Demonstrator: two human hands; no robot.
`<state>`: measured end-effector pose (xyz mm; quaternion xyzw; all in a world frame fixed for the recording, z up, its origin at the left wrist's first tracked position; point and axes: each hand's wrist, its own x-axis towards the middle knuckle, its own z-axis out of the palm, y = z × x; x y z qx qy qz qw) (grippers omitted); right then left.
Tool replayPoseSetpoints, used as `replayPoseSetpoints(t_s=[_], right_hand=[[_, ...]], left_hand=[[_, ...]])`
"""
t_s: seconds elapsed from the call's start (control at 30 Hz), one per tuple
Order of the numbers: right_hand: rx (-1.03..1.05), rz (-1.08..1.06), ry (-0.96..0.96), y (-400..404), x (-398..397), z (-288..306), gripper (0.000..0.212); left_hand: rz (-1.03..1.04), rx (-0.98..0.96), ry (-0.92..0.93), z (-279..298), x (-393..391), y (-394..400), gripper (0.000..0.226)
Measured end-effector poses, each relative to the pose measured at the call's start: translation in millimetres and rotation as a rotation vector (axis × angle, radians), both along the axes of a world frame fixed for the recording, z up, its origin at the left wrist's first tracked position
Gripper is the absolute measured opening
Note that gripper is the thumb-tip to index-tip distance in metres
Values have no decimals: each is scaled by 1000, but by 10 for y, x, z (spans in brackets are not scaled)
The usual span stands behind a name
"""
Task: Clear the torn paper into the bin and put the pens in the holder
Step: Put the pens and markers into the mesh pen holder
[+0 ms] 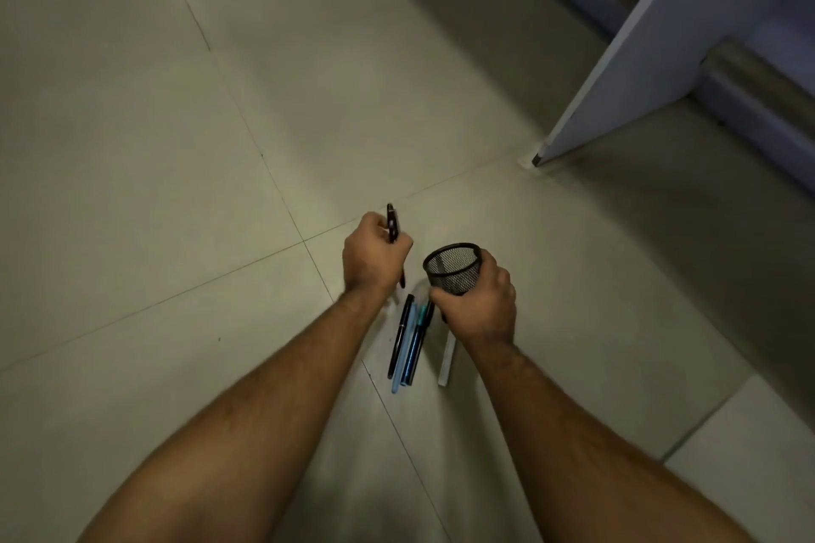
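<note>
Floor tiles (pixel 185 172) carry everything; no tabletop is in sight, only the foot of a pale furniture panel (pixel 635 57) toward the far right corner of the floor. No torn paper or bin shows from where I look, so I judge the pens are the step in hand.

My right hand (pixel 478 309) is wrapped around the black mesh pen holder (pixel 452 268), fingers curled on its wall, mouth tipped up and toward my left. It is light, stiff wire mesh; a grip around the wall suits it, and squeezing hard would gain nothing.

My left hand (pixel 372 258) is closed in a loose fist on a dark pen (pixel 392 223), which sticks out past my knuckles on the far side and below my palm on the near side. It is close beside the holder's rim, not yet over it.

Between my wrists, on the floor, lie three more pens side by side: a black pen (pixel 399 337), a light blue pen (pixel 403 359) and a teal pen (pixel 416 344). They are slim, smooth and apt to roll, so I would pinch each at mid-barrel. A pale stick-like object (pixel 446 364) lies just right of them; I cannot tell what it is.
</note>
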<state>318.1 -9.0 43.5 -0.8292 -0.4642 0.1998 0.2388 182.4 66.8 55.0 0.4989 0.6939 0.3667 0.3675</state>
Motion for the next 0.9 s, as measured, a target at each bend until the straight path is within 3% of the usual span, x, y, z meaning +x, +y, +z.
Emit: replayPoseSetpoints(t_s=[0.1, 0.2, 0.37, 0.47, 0.6, 0.67, 0.8, 0.9], right_hand=[[-10, -13, -6, -6, 83, 9, 97], [-26, 22, 8, -12, 111, -7, 97], [27, -12, 65, 9, 159, 25, 92], [61, -20, 109, -1, 184, 49, 92], [70, -16, 198, -32, 205, 11, 91], [76, -17, 224, -39, 210, 1, 90], [78, -22, 237, -55, 230, -39, 89], [72, -15, 248, -55, 237, -80, 90]], left_hand=[[-12, 120, -192, 202, 121, 107, 17], [-50, 121, -347, 211, 252, 107, 18], [-313, -2, -235, 19, 399, -71, 19], [-297, -24, -174, -61, 367, -66, 26], [-164, -78, -352, -94, 249, -12, 32], [-91, -106, -288, -204, 140, -35, 28], [-267, -324, 158, -616, -22, -249, 11], [-329, -384, 283, -775, -31, -405, 8]])
